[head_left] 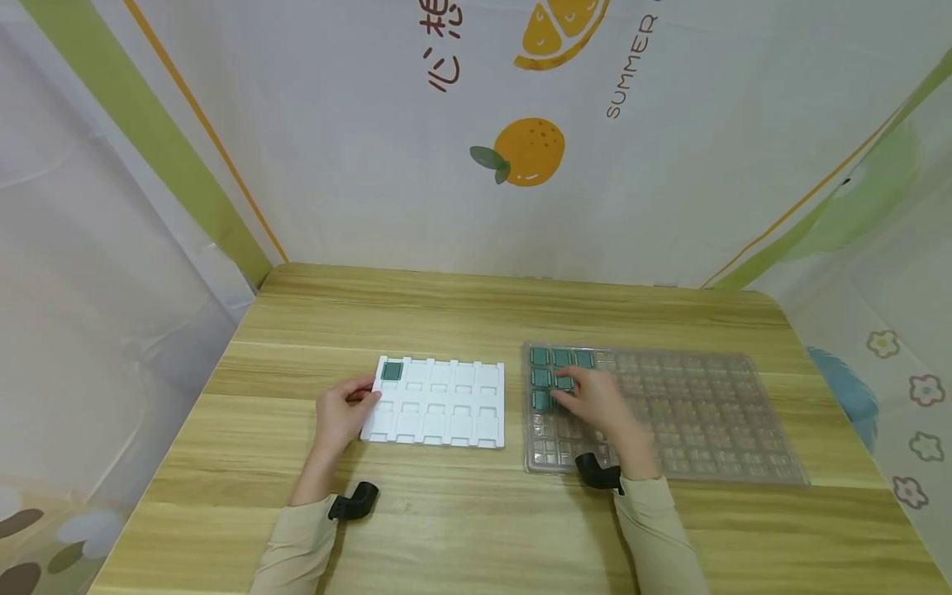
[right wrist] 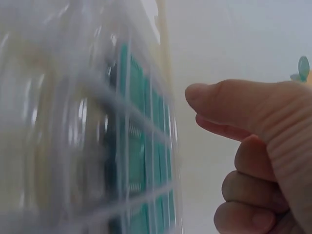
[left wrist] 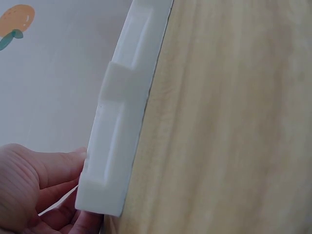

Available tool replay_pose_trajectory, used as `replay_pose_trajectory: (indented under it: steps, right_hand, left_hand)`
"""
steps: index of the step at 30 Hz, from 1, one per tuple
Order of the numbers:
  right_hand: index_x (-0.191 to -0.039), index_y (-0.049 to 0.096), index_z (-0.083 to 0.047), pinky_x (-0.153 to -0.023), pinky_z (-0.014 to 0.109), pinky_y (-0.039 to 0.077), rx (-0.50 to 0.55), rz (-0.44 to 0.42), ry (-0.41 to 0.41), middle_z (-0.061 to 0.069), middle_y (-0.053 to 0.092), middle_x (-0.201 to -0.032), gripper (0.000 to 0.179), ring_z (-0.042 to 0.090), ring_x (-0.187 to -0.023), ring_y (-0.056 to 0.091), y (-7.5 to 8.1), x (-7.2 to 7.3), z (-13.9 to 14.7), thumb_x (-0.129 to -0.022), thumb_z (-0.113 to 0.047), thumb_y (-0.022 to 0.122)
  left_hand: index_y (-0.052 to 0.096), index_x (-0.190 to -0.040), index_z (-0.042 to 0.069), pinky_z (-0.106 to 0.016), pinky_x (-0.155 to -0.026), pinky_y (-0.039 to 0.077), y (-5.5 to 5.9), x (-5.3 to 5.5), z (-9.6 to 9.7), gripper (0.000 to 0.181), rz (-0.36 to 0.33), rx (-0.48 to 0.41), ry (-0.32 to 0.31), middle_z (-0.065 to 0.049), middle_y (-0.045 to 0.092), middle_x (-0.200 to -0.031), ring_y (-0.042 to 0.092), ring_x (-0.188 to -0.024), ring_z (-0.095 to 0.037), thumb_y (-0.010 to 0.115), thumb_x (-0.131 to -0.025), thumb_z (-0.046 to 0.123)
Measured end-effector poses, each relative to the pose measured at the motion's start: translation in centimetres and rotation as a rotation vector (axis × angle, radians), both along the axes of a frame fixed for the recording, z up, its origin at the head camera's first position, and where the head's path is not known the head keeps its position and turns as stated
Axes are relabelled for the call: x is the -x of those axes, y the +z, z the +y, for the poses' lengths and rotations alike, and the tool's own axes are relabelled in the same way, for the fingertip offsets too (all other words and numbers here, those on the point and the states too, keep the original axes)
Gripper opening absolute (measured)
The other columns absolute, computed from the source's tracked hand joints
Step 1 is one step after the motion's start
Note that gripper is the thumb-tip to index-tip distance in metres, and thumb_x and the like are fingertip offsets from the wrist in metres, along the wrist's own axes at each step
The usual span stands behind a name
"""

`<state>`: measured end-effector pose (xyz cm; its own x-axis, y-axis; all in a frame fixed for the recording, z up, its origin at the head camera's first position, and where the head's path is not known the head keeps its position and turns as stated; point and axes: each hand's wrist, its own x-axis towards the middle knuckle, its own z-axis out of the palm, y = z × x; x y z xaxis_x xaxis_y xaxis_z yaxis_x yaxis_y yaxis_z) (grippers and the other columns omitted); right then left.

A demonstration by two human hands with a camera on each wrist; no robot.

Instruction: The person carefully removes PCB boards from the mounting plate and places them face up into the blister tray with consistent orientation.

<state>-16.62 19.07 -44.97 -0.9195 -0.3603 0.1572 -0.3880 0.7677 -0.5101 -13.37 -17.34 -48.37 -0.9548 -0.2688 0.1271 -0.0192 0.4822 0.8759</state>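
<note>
My left hand (head_left: 344, 413) grips the left edge of a white plastic tray (head_left: 431, 399), thumb and fingers at its corner; the left wrist view shows this hand (left wrist: 44, 190) against the tray's side wall (left wrist: 113, 126). One green square chip (head_left: 392, 372) sits in the tray's upper-left pocket. My right hand (head_left: 598, 401) is over a clear plastic tray (head_left: 692, 413) whose left end holds several green chips (head_left: 540, 378). Its thumb and forefinger are spread around one chip (head_left: 564, 383). In the right wrist view, that hand (right wrist: 263, 136) appears apart from the tray, with nothing visible in its fingers.
Both trays lie on a wood-grain table (head_left: 446, 512), with a strip of bare wood between them. A patterned cloth (head_left: 372, 165) hangs behind the table's far edge. Black wrist mounts (head_left: 355, 501) stick out from both sleeves.
</note>
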Motion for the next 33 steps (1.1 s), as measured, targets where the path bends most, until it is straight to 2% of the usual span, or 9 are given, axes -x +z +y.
replay_pose_trajectory:
  steps: [9,18,25,30,33]
  right_hand:
    - [-0.105,0.067,0.004,-0.042,0.021,0.025,0.065,-0.003,0.065,-0.01,0.025,-0.045,0.026,0.004,-0.04,0.019,0.5,0.7,-3.1,-0.082,-0.009,0.071]
    - [-0.106,0.067,0.001,-0.042,0.021,0.023,0.046,-0.003,0.068,-0.009,0.025,-0.046,0.025,0.005,-0.041,0.019,0.8,0.8,-5.1,-0.082,-0.008,0.069]
    - [-0.106,0.067,0.001,-0.043,0.021,0.026,0.063,-0.035,0.099,-0.007,0.029,-0.048,0.026,0.007,-0.043,0.023,0.9,1.2,-6.9,-0.083,-0.012,0.07]
    - [-0.107,0.067,-0.001,-0.044,0.02,0.026,0.025,-0.08,0.107,-0.006,0.034,-0.051,0.026,0.007,-0.045,0.028,0.9,1.7,-8.6,-0.084,-0.015,0.069]
    - [-0.107,0.067,-0.002,-0.045,0.02,0.026,0.007,-0.075,0.136,-0.006,0.036,-0.053,0.026,0.008,-0.047,0.03,0.8,2.1,-9.7,-0.084,-0.015,0.069]
  left_hand:
    - [0.067,-0.1,-0.012,-0.01,-0.059,0.041,0.0,0.0,0.0,0.021,0.009,-0.016,-0.012,-0.026,0.066,-0.088,0.058,-0.073,-0.023,0.066,-0.079,-0.008]
    - [0.068,-0.1,-0.011,-0.01,-0.058,0.041,-0.2,0.1,0.0,0.021,0.007,-0.016,-0.003,-0.024,0.066,-0.088,0.055,-0.07,-0.013,0.066,-0.079,-0.008]
    - [0.068,-0.1,-0.011,-0.01,-0.059,0.041,-0.1,0.0,-0.1,0.021,0.009,-0.018,-0.004,-0.025,0.066,-0.087,0.056,-0.07,-0.015,0.066,-0.079,-0.008]
    - [0.068,-0.101,-0.011,-0.01,-0.059,0.041,-0.1,0.0,-0.1,0.022,-0.012,-0.015,-0.01,-0.024,0.066,-0.089,0.056,-0.072,-0.018,0.066,-0.08,-0.007]
    - [0.067,-0.102,-0.01,-0.01,-0.059,0.041,-0.2,0.1,-0.1,0.023,-0.017,-0.017,-0.013,-0.024,0.066,-0.089,0.057,-0.074,-0.021,0.066,-0.08,-0.006]
